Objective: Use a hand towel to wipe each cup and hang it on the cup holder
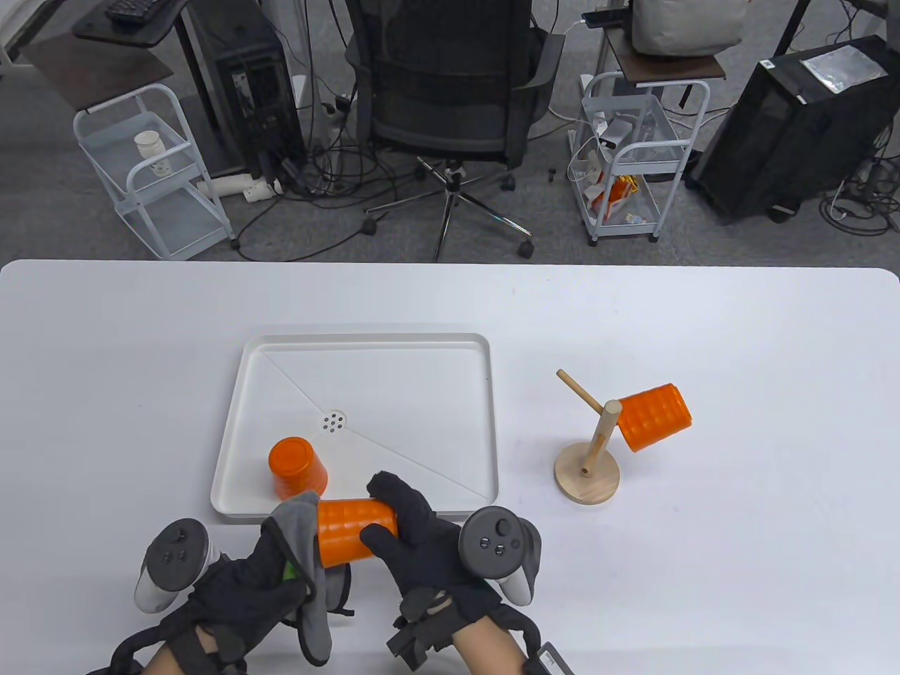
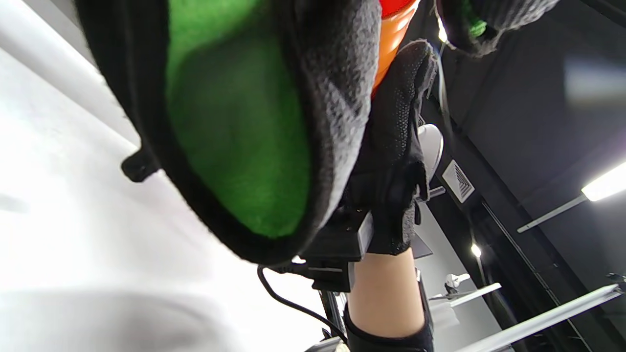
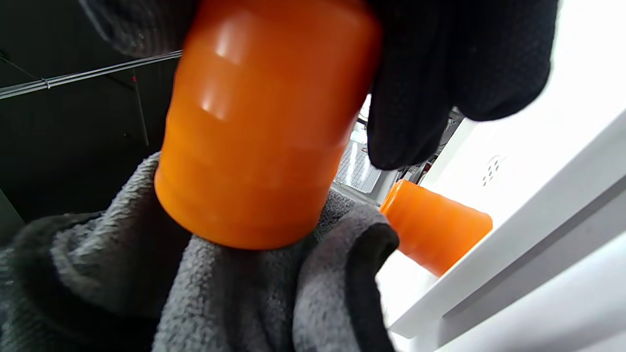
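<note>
Orange plastic dominates the table view: one ribbed cup [image 1: 351,529] lies sideways in the air between both hands, just off the near edge of the white tray [image 1: 365,344]. The right hand [image 1: 415,541] has its grip closed around the cup's base end, fingers over the top and thumb in front, probably to hold the cup firm while it is rubbed. The left hand [image 1: 246,590] has its grip closed on the grey hand towel [image 1: 306,562], which is bunched against the cup's other end and hangs down below the hand. A second cup [image 1: 297,467] stands upside down in the tray's near left corner, apparently waiting its turn. On the right of the table [image 1: 738,337] stands the wooden cup holder [image 1: 589,464], and a third cup [image 1: 655,416] already hangs mouth-first on one of its pegs; another peg is free.

From the left wrist view, the towel [image 2: 337,112] wraps over the left hand's fingers, whose green pads [image 2: 234,122] show beneath it, and a sliver of orange cup [image 2: 391,29] peeks out above the right hand [image 2: 396,146].

From the right wrist view, the held cup [image 3: 264,122] presses end-on into the towel's folds [image 3: 234,288], so the wipe seems aimed at the rim end. The tray's waiting cup [image 3: 435,234] sits behind, inside the tray wall [image 3: 513,239].
</note>
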`<action>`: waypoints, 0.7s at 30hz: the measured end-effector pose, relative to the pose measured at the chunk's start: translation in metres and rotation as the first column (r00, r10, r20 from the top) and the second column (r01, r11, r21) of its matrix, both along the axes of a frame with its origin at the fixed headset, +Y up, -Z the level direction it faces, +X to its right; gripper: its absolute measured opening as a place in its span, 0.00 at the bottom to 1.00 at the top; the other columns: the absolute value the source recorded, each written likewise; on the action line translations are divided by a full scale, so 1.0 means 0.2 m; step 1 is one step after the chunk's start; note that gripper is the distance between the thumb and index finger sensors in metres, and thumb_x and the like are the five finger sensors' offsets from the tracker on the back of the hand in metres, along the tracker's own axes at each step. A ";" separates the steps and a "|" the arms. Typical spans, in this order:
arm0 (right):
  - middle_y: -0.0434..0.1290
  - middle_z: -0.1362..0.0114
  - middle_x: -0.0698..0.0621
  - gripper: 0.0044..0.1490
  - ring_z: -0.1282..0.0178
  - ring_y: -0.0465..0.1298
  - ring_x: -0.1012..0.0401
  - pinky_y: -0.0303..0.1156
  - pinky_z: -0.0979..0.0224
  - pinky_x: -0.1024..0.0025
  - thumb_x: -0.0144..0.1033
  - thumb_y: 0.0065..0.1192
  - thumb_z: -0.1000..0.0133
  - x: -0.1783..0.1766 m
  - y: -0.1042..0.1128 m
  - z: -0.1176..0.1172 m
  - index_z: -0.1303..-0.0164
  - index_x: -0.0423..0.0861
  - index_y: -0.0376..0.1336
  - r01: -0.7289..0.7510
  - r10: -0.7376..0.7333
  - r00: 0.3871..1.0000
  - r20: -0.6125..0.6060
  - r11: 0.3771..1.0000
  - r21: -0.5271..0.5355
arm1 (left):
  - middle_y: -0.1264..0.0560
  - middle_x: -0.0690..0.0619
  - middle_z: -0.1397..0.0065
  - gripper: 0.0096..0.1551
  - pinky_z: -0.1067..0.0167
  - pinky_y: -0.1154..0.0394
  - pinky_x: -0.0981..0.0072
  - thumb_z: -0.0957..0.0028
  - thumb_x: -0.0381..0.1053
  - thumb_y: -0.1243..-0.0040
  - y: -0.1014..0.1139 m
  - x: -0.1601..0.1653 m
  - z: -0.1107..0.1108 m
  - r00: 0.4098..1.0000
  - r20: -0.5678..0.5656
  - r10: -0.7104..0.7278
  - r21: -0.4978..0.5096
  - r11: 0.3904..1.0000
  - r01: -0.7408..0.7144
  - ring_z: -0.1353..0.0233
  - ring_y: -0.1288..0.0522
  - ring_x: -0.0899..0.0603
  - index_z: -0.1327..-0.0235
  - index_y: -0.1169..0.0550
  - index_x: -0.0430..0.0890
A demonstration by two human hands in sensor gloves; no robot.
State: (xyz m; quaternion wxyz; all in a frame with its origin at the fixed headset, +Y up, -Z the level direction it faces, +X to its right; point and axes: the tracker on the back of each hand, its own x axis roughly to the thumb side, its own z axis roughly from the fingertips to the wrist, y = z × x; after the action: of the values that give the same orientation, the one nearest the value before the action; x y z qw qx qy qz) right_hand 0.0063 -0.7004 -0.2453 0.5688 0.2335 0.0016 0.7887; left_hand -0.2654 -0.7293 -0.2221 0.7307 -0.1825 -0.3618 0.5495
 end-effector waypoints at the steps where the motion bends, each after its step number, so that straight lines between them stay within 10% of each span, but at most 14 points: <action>1: 0.66 0.26 0.34 0.47 0.50 0.84 0.45 0.78 0.40 0.44 0.60 0.52 0.46 0.00 0.00 0.00 0.23 0.45 0.48 0.007 -0.007 1.000 -0.004 1.000 -0.004 | 0.53 0.62 0.10 0.51 0.31 0.32 0.35 0.50 0.77 0.52 0.00 0.00 0.00 1.000 0.007 0.009 -0.003 1.000 -0.009 0.25 0.28 0.34 0.23 0.60 0.61; 21: 0.66 0.27 0.36 0.49 0.53 0.84 0.48 0.79 0.42 0.46 0.61 0.55 0.47 -0.07 -0.01 0.08 0.23 0.45 0.48 -0.007 0.014 0.992 -0.123 0.998 0.058 | 0.42 0.61 0.11 0.53 0.32 0.34 0.30 0.59 0.82 0.63 0.00 0.04 0.01 0.990 0.121 0.067 -0.027 0.998 -0.064 0.23 0.31 0.27 0.19 0.39 0.59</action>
State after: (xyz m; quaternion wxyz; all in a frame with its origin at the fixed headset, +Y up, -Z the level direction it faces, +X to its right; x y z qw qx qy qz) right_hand -0.0085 -0.7023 -0.2288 0.5566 0.2980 0.0153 0.7754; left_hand -0.2566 -0.7285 -0.2206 0.6867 -0.2121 -0.4049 0.5653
